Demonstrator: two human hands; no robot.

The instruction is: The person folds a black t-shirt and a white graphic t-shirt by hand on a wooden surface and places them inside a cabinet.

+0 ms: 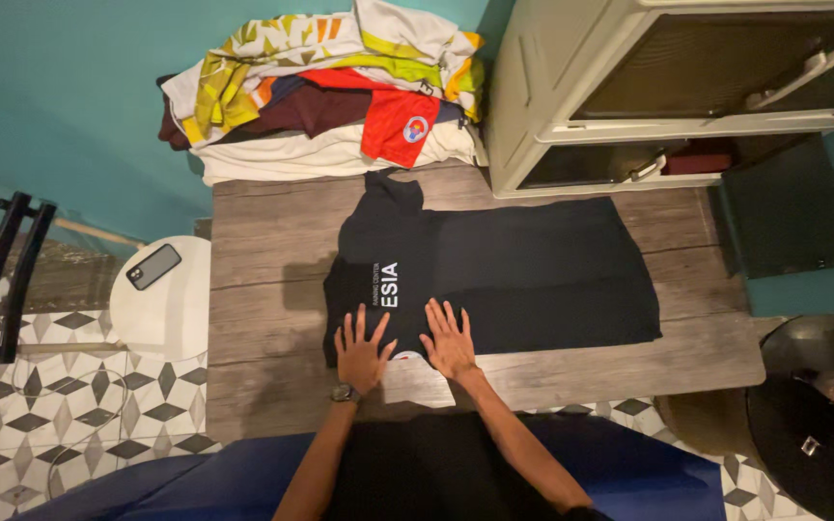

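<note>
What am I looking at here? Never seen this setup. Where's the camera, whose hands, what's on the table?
There is one picture, from a camera worn on a person's head, looking down. No machine: just two bare hands. The left hand, with a wristwatch, and the right hand lie flat and open on a black shirt spread on a wooden table. Neither hand grips anything. A pile of clothes sits at the table's far end, beside a cream cabinet. A phone lies on a small white round table.

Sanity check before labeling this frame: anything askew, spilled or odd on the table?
Nothing spilled or damaged. The black shirt lies flat under both hands, left hand and right hand. Only the clothes pile at the table's far edge is loosely heaped, not folded.
</note>
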